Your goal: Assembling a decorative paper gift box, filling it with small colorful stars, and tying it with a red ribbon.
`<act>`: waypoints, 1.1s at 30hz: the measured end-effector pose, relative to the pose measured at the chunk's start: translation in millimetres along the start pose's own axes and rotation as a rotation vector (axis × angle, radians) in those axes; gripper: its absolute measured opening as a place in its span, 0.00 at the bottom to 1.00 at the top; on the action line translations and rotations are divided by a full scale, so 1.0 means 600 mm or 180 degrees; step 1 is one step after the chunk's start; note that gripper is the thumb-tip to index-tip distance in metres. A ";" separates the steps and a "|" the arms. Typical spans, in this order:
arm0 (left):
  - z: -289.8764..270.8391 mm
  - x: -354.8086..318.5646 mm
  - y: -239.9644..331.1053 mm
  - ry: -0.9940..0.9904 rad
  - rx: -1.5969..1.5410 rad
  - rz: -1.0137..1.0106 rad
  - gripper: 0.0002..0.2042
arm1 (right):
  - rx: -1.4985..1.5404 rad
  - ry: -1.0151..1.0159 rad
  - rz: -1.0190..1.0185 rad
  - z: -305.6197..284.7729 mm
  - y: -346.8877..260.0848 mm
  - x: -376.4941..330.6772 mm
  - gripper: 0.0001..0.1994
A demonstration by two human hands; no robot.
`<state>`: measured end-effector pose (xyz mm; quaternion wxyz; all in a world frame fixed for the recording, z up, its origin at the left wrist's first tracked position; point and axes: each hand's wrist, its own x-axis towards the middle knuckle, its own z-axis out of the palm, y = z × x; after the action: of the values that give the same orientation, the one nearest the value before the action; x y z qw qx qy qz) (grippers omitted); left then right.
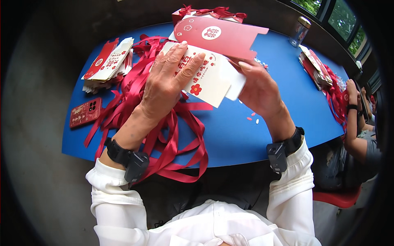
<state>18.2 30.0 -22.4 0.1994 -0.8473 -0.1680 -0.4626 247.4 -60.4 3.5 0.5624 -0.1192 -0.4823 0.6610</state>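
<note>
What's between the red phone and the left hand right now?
In the head view, a loose tangle of red ribbons lies between the red phone and the left hand.

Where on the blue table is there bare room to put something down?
The biggest bare patch of table lies between the right hand and the far-right card stack. A smaller one lies between the red ribbons and the right wristband. The left is crowded: ribbons, a phone and another card stack.
</note>
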 end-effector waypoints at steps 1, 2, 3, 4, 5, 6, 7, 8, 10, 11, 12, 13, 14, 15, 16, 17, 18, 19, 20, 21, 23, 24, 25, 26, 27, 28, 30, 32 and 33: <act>-0.001 0.003 0.002 -0.0003 0.0008 0.0055 0.27 | 0.0246 0.0088 0.0099 -0.004 -0.002 -0.002 0.25; -0.002 0.007 0.005 0.0013 -0.0058 0.0036 0.27 | 0.0027 0.0102 0.0123 -0.006 -0.006 -0.004 0.24; -0.006 0.010 0.009 0.0023 -0.0108 0.0005 0.27 | -0.0182 0.0102 0.0159 -0.005 -0.010 -0.004 0.23; -0.008 0.011 0.012 0.0034 -0.0161 -0.0025 0.27 | -0.0392 0.0104 0.0194 -0.005 -0.011 -0.004 0.23; -0.007 0.010 0.014 0.0035 -0.0188 -0.0005 0.27 | -0.0487 0.0187 0.0158 -0.006 -0.009 -0.004 0.23; -0.007 0.011 0.015 0.0043 -0.0219 0.0014 0.28 | -0.0589 0.0271 0.0122 -0.004 -0.005 -0.005 0.23; -0.007 0.011 0.015 0.0050 -0.0249 0.0034 0.28 | -0.0691 0.0355 0.0087 -0.003 -0.003 -0.005 0.24; -0.006 0.012 0.017 0.0081 -0.0313 0.0001 0.28 | -0.0647 0.0383 0.0086 -0.003 -0.001 -0.006 0.23; -0.007 0.013 0.019 0.0128 -0.0434 -0.0063 0.29 | -0.0542 0.0435 0.0083 -0.005 0.003 -0.005 0.23; -0.008 0.012 0.019 0.0090 -0.0453 -0.0119 0.29 | -0.0606 0.0489 0.0106 -0.002 0.002 -0.004 0.22; -0.006 0.011 0.020 0.0059 -0.0484 -0.0179 0.29 | -0.0680 0.0553 0.0132 0.001 -0.001 -0.004 0.21; -0.006 0.011 0.021 0.0028 -0.0516 -0.0238 0.29 | -0.0753 0.0616 0.0157 0.003 -0.004 -0.004 0.20; -0.005 0.011 0.027 0.0016 -0.0535 -0.0163 0.29 | -0.0814 0.0541 0.0212 0.001 -0.007 -0.004 0.19; -0.007 0.016 0.038 0.0000 -0.0545 -0.0087 0.29 | -0.0869 0.0457 0.0265 -0.002 -0.012 -0.005 0.19; -0.008 0.018 0.043 -0.0015 -0.0556 -0.0012 0.29 | -0.0925 0.0374 0.0318 -0.004 -0.015 -0.005 0.18; -0.005 0.016 0.041 0.0023 -0.0490 0.0036 0.29 | -0.1223 0.0510 0.0412 -0.006 -0.015 -0.006 0.21; -0.005 0.009 0.037 -0.0026 -0.0544 0.0028 0.30 | -0.1150 0.0592 0.0249 -0.004 -0.004 -0.003 0.20; -0.005 0.003 0.033 -0.0075 -0.0598 0.0019 0.31 | -0.1075 0.0674 0.0085 0.001 0.011 0.000 0.19; -0.006 -0.003 0.030 -0.0126 -0.0651 0.0010 0.33 | -0.0999 0.0755 -0.0080 0.004 0.023 0.003 0.18; -0.006 -0.004 0.032 -0.0301 -0.0582 0.0038 0.34 | -0.1268 0.0821 -0.0082 0.001 0.021 0.004 0.18; -0.006 -0.003 0.036 -0.0652 -0.0441 0.0095 0.38 | -0.1975 0.0956 -0.0089 -0.005 0.012 0.002 0.18; -0.011 -0.002 0.035 -0.0729 -0.0616 0.0069 0.42 | -0.2402 0.1018 -0.0090 -0.005 0.010 0.000 0.18; -0.020 0.000 0.033 -0.0806 -0.0790 0.0042 0.47 | -0.2999 0.1081 -0.0097 -0.003 0.001 -0.010 0.18; -0.027 0.000 0.030 -0.0883 -0.0962 0.0014 0.52 | -0.3597 0.1135 -0.0104 0.001 -0.007 -0.015 0.19; -0.022 0.003 0.020 -0.0843 -0.0770 0.0177 0.67 | -0.4057 0.0808 -0.0164 0.007 -0.015 -0.013 0.18; -0.020 0.004 0.018 -0.0706 -0.0627 0.0126 0.68 | -0.4500 0.0482 -0.0270 0.014 -0.023 -0.012 0.17; -0.025 0.009 0.016 -0.0451 -0.0315 0.0030 0.70 | -0.4766 0.0038 -0.0553 0.027 -0.014 -0.010 0.17; -0.035 0.011 0.015 -0.0514 -0.0339 -0.0023 0.71 | -0.4829 -0.0170 -0.0781 0.037 -0.003 -0.007 0.18; -0.041 0.013 0.016 -0.0544 -0.0389 -0.0041 0.72 | -0.4880 -0.0151 -0.0733 0.041 0.000 -0.008 0.18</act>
<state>9.1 10.6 -5.3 0.1294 -0.8932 -0.1614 -0.3994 232.0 -77.0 14.0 0.3775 -0.4100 -0.8262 0.0823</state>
